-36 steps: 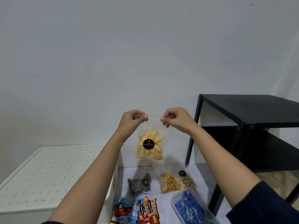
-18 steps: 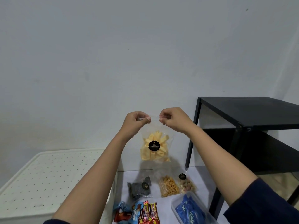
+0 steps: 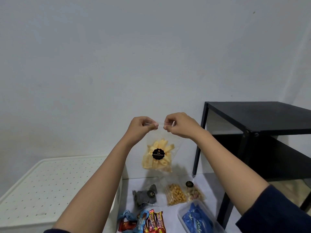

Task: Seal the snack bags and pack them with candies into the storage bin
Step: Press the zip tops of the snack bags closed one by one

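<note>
A clear snack bag of yellow potato sticks [image 3: 158, 155] with a round black label hangs in the air in front of the wall. My left hand [image 3: 142, 126] and my right hand [image 3: 178, 125] pinch its top strip, fingertips close together near the middle. On the white floor below lie a bag of dark snacks [image 3: 145, 195], a bag of orange puffs [image 3: 175, 194] and a bag of pinkish nuts [image 3: 195, 193]. Wrapped candies [image 3: 148, 221] lie in a pile at the bottom. The white storage bin [image 3: 50, 187] with its dotted lid stands at the left.
A clear plastic container [image 3: 182, 216] holding blue packets sits at the bottom right. A black metal shelf table [image 3: 259, 118] stands at the right, its legs close to the snack bags. A plain white wall fills the background.
My two hands have drawn closer together along the bag's top strip. The bag has stayed hanging in much the same place.
</note>
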`<act>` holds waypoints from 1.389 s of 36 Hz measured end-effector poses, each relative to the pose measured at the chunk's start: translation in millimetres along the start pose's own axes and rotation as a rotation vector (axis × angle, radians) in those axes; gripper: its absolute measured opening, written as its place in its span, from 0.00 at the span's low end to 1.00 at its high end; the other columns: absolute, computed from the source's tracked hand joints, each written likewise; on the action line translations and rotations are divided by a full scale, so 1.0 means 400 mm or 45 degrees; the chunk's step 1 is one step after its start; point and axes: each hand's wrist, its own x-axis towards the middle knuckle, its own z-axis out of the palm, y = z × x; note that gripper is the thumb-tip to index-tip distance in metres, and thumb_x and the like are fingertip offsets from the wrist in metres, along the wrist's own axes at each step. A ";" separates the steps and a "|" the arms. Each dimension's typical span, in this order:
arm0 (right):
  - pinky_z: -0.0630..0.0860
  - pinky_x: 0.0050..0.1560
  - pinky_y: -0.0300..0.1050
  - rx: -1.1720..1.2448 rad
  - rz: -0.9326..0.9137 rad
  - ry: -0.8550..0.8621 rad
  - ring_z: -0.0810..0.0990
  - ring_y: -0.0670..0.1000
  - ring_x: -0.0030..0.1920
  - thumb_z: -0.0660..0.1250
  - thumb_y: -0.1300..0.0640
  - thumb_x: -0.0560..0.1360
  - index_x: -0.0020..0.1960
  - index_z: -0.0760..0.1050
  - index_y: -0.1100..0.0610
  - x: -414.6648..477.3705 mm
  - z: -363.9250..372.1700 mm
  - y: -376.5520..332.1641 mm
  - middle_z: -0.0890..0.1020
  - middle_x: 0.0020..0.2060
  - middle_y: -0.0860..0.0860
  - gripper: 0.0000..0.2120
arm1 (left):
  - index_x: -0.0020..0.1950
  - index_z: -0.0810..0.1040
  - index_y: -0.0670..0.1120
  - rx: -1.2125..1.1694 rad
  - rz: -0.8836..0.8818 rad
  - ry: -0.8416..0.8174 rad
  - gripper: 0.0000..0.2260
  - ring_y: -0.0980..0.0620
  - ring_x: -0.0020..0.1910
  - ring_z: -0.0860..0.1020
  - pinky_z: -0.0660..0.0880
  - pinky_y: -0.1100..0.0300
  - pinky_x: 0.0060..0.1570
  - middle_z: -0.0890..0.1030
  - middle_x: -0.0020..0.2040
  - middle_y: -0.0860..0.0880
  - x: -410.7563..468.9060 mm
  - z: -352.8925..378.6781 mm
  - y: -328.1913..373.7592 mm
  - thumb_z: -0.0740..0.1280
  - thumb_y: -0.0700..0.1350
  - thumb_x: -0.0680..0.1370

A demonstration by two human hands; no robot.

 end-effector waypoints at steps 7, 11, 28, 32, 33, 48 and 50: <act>0.71 0.42 0.45 0.054 0.009 -0.030 0.74 0.45 0.36 0.66 0.53 0.73 0.40 0.77 0.50 -0.019 0.005 -0.002 0.78 0.34 0.41 0.04 | 0.42 0.82 0.43 0.045 0.010 -0.058 0.03 0.56 0.42 0.83 0.76 0.63 0.50 0.84 0.39 0.48 -0.006 -0.003 0.008 0.72 0.43 0.73; 0.75 0.45 0.50 0.087 0.019 0.015 0.78 0.51 0.41 0.66 0.55 0.73 0.37 0.76 0.50 -0.023 0.001 -0.006 0.78 0.34 0.44 0.06 | 0.44 0.83 0.43 -0.012 0.037 -0.024 0.04 0.51 0.45 0.82 0.77 0.60 0.52 0.84 0.42 0.45 -0.016 0.005 -0.008 0.72 0.44 0.73; 0.69 0.38 0.43 -0.062 -0.007 0.024 0.74 0.49 0.39 0.64 0.56 0.74 0.42 0.77 0.52 -0.041 -0.002 -0.004 0.77 0.36 0.45 0.04 | 0.42 0.81 0.39 -0.047 0.026 -0.010 0.04 0.53 0.35 0.79 0.77 0.61 0.43 0.84 0.37 0.48 -0.029 0.024 -0.001 0.71 0.40 0.74; 0.69 0.39 0.44 -0.058 -0.027 0.053 0.75 0.48 0.41 0.65 0.55 0.74 0.43 0.77 0.50 -0.039 -0.011 -0.006 0.77 0.37 0.43 0.04 | 0.46 0.81 0.37 -0.068 0.038 0.036 0.06 0.53 0.38 0.79 0.77 0.61 0.45 0.84 0.39 0.43 -0.029 0.028 0.001 0.70 0.40 0.75; 0.70 0.40 0.44 -0.033 -0.022 0.055 0.76 0.47 0.42 0.65 0.53 0.75 0.43 0.77 0.48 -0.040 -0.012 -0.003 0.78 0.40 0.42 0.03 | 0.46 0.81 0.37 -0.074 0.047 0.049 0.06 0.56 0.37 0.79 0.77 0.64 0.44 0.83 0.39 0.43 -0.028 0.026 0.002 0.70 0.40 0.75; 0.77 0.38 0.38 0.500 0.071 0.185 0.81 0.50 0.39 0.69 0.59 0.73 0.43 0.80 0.57 -0.038 -0.007 0.041 0.82 0.39 0.47 0.02 | 0.42 0.81 0.44 -0.139 0.037 0.150 0.02 0.55 0.36 0.79 0.78 0.63 0.45 0.84 0.38 0.46 -0.019 -0.022 -0.011 0.70 0.40 0.74; 0.78 0.35 0.36 0.629 0.108 0.138 0.81 0.49 0.38 0.70 0.60 0.73 0.44 0.80 0.59 -0.044 -0.010 0.050 0.81 0.38 0.49 0.02 | 0.44 0.81 0.42 -0.154 0.034 0.173 0.02 0.56 0.36 0.79 0.78 0.64 0.45 0.83 0.39 0.45 -0.020 -0.032 -0.017 0.69 0.39 0.75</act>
